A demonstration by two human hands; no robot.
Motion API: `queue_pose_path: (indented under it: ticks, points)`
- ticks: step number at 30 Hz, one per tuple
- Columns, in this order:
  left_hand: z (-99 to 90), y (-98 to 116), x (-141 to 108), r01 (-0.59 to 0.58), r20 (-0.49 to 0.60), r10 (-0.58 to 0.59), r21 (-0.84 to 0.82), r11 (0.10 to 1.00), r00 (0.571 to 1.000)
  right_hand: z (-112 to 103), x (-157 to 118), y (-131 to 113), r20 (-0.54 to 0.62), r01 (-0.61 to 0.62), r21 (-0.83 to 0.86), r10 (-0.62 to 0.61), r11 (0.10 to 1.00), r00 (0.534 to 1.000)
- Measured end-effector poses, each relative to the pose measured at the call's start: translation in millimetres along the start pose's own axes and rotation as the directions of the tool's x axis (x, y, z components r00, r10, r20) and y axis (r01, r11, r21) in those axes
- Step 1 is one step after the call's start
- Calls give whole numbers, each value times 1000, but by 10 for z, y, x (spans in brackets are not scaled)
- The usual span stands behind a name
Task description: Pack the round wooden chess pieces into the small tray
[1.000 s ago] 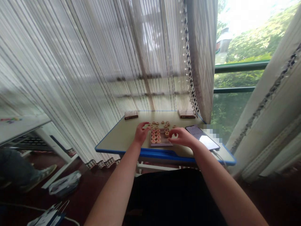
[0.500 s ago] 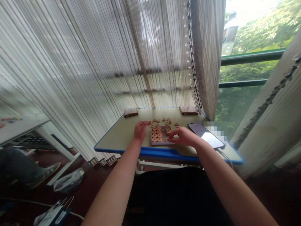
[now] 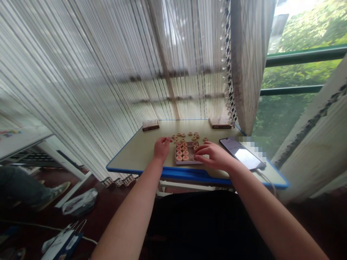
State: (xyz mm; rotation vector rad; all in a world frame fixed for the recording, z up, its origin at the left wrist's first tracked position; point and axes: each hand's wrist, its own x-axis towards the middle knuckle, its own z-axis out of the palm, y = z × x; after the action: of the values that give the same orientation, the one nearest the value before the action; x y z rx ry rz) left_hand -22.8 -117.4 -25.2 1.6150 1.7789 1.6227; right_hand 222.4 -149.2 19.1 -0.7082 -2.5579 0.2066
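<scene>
A shallow pinkish box (image 3: 187, 163) lies on the table before me. On its left side, round Chinese chess pieces (image 3: 182, 151) with red characters sit in rows; a few pieces (image 3: 195, 144) line the right side. My right hand (image 3: 214, 156) reaches over that right side, fingers apart, its tips at or just above a piece that they partly cover. To the left of the box, my left hand (image 3: 162, 148) is held with its fingers curled together; whatever they may hold is hidden. Loose chess pieces (image 3: 194, 138) are scattered behind the box, some close to my left fingertips.
A phone (image 3: 241, 154) with a cable lies right of my right hand. Two flat brown boxes, one left (image 3: 150, 125) and one right (image 3: 220, 122), rest at the table's back. The table (image 3: 135, 151) has a blue edge; a string curtain (image 3: 114, 65) hangs behind it.
My right hand's fingers have gone from a pinch at the front right piece to a more spread pose over it. My left hand stays beside the box. The view has shifted slightly.
</scene>
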Motion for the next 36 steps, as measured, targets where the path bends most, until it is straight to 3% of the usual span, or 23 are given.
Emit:
queue_pose_path:
  ticks: [3,6,12,24,36]
  points:
    - [9,4,-1,-11,85,10,6,1000,996,10,-1,-11,39,-7,16,7,1000,999]
    - [18,-10,3,42,104,-43,7,999,994,22,-4,10,64,-20,17,19,1000,998]
    - [26,8,-12,11,153,-7,-25,1000,988,40,-30,44,-12,-96,-20,95,995,995]
    - [16,86,-57,32,185,-14,-91,995,983,32,-56,75,57,-108,17,107,994,993]
    - [32,45,-40,42,170,-26,-90,995,985,42,-41,52,1,-145,-9,145,989,989]
